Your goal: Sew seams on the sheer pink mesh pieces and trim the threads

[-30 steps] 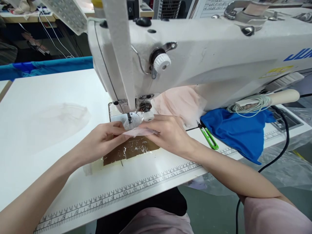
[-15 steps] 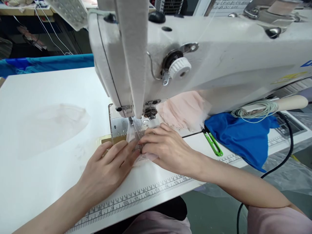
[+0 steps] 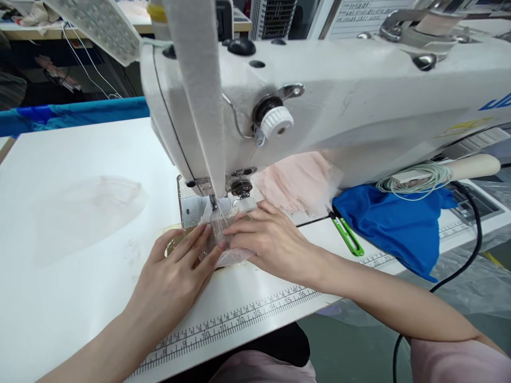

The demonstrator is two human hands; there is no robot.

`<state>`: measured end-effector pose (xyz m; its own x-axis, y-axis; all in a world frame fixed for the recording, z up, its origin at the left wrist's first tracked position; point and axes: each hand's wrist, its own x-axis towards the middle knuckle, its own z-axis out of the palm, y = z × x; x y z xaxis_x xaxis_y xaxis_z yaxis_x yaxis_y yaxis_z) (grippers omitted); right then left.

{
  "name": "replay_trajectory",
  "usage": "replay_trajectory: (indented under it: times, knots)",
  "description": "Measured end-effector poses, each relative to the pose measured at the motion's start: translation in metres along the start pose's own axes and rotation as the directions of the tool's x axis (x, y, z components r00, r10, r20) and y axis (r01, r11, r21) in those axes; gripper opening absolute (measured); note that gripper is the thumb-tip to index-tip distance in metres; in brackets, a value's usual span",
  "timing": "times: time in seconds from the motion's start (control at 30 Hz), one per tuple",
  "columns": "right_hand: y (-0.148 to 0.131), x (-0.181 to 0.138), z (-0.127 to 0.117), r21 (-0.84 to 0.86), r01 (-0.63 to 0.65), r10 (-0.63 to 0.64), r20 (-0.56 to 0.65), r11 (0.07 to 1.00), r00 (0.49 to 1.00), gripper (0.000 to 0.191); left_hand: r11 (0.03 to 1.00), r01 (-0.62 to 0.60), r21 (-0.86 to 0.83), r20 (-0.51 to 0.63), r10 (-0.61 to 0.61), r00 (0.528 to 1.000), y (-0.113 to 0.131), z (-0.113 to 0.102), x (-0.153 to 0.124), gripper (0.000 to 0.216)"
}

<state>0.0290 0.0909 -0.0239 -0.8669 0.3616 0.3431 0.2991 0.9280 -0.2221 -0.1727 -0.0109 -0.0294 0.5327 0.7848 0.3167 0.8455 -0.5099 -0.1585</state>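
Observation:
A small piece of sheer whitish fabric (image 3: 235,257) lies under the presser foot (image 3: 213,202) of a white sewing machine (image 3: 339,96). On its left side rests my left hand (image 3: 175,271), fingers stretched and apart, the fingertips touching the fabric's edge. My right hand (image 3: 275,239) is at the fabric's right side, its fingers bent and closed on it; the thumb is hidden. Between the two hands, folds of the fabric run up to the needle area. The metal needle plate (image 3: 191,210) shows just beyond my left fingertips.
Pale pink fabric (image 3: 297,181) is bunched under the machine arm. A green cutter (image 3: 348,236) lies beside a blue cloth (image 3: 391,223). Another sheer piece (image 3: 96,213) lies on the white table (image 3: 72,298) at left. A printed ruler (image 3: 223,327) follows the front edge.
My left fingers have drawn back slightly to the left and spread, so more fabric shows between the hands. My right hand stays nearly in place. The camera view has shifted slightly.

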Motion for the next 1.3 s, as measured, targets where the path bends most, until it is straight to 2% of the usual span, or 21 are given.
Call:
replay_trajectory:
  times: [0.2, 0.53, 0.73, 0.87, 0.97, 1.03, 1.1, 1.17, 1.23, 1.3]
  knots:
    - [0.006, 0.003, 0.005, -0.013, -0.042, 0.042, 0.001, 0.999, 0.999, 0.011, 0.998, 0.054, -0.013, -0.036, -0.055, 0.998, -0.004, 0.004, 0.006, 0.027]
    - [0.013, 0.012, 0.008, -0.008, -0.086, 0.086, -0.018, 0.996, 0.996, 0.014, 0.998, 0.066, 0.012, -0.049, -0.065, 0.997, -0.019, 0.012, 0.013, 0.029]
    - [0.021, 0.016, 0.014, -0.05, -0.105, 0.103, -0.042, 0.993, 0.994, 0.014, 0.995, 0.098, 0.033, -0.011, -0.098, 0.995, -0.025, 0.015, 0.015, 0.034]
    - [0.023, 0.016, 0.017, -0.087, -0.088, 0.082, -0.07, 0.992, 0.994, 0.017, 0.988, 0.142, 0.066, 0.009, -0.143, 0.99, -0.025, 0.016, 0.016, 0.036]
    - [0.021, 0.013, 0.018, -0.084, -0.031, 0.022, -0.099, 0.996, 0.995, 0.019, 0.982, 0.146, 0.123, -0.056, -0.14, 0.989, -0.022, 0.014, 0.015, 0.03]
    - [0.02, 0.01, 0.019, -0.057, 0.018, -0.026, -0.142, 0.998, 0.99, 0.02, 0.99, 0.126, 0.064, -0.102, -0.119, 0.988, -0.022, 0.013, 0.015, 0.024]
    - [0.02, 0.009, 0.021, -0.006, 0.028, -0.029, -0.19, 1.0, 0.981, 0.019, 0.986, 0.134, -0.095, -0.088, -0.142, 0.986, -0.022, 0.012, 0.016, 0.024]
    - [0.021, 0.009, 0.022, 0.051, -0.012, 0.022, -0.218, 0.999, 0.976, 0.02, 0.938, 0.222, -0.266, -0.005, -0.231, 0.973, -0.026, 0.01, 0.019, 0.027]
    - [0.021, 0.011, 0.022, 0.079, -0.091, 0.107, -0.218, 0.993, 0.97, 0.023, 0.857, 0.343, -0.385, 0.11, -0.327, 0.939, -0.031, 0.008, 0.024, 0.029]
    - [0.021, 0.015, 0.02, 0.078, -0.162, 0.175, -0.204, 0.984, 0.963, 0.026, 0.78, 0.413, -0.47, 0.204, -0.359, 0.911, -0.038, 0.006, 0.031, 0.029]
